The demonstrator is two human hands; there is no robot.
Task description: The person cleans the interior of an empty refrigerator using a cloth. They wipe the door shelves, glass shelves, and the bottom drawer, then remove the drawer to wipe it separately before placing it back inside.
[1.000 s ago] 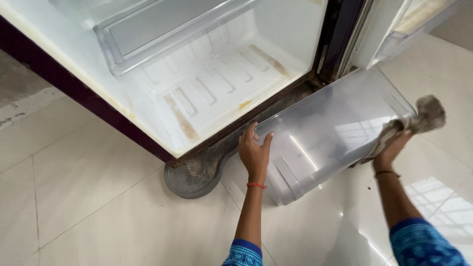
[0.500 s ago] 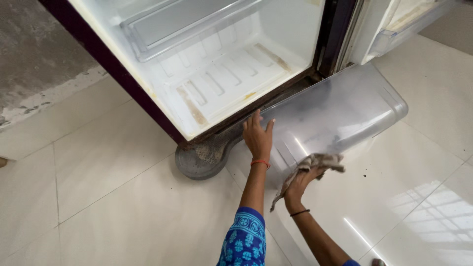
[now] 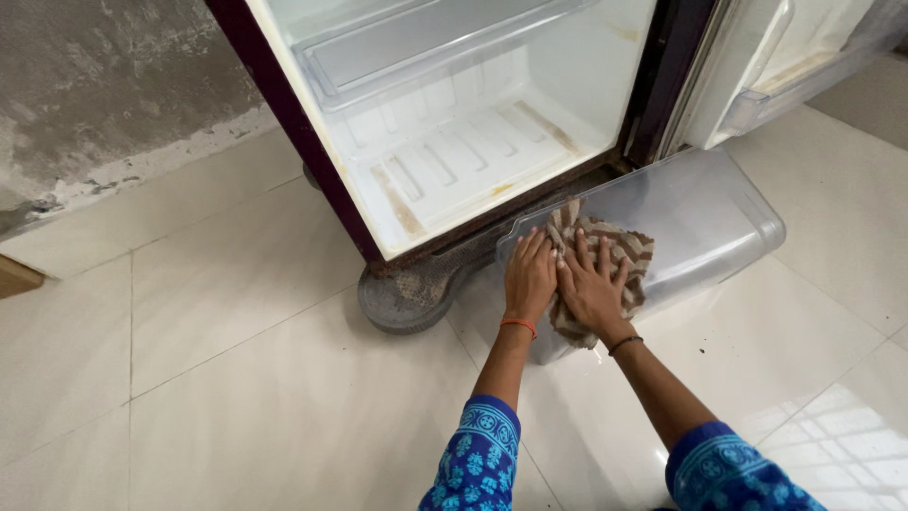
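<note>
Here, right hand (image 3: 593, 289) presses the striped cloth (image 3: 605, 251) flat, grip released, on the clear drawer (image 3: 709, 218); left hand (image 3: 530, 276) rests open beside it.

Cloth (image 3: 605, 248) on bin (image 3: 709, 218), before fridge (image 3: 454, 142)

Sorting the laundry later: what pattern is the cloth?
Brown and beige stripes, in the head view: the cloth under the right hand.

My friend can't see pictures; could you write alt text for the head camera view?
A person's right hand presses a striped cloth on a clear plastic drawer lying on the tiled floor; the left hand steadies it. Behind stands an open, emptied fridge.
</note>
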